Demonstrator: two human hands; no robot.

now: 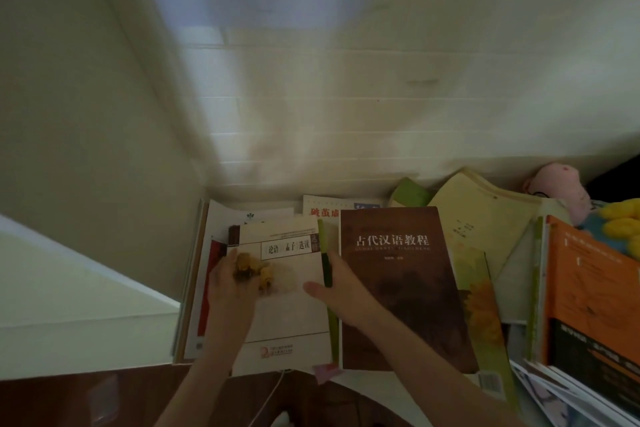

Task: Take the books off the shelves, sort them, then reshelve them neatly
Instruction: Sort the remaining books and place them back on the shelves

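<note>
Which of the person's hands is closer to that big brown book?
The right hand. It grips the white book by its right edge, just beside the brown book. The left hand rests at the white book's left edge, farther away.

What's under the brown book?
A green book with a yellow flower shows along the brown book's right edge; most of it is covered, and anything below cannot be seen.

Left grip [230, 274] flat, right grip [333, 284] curled
</note>
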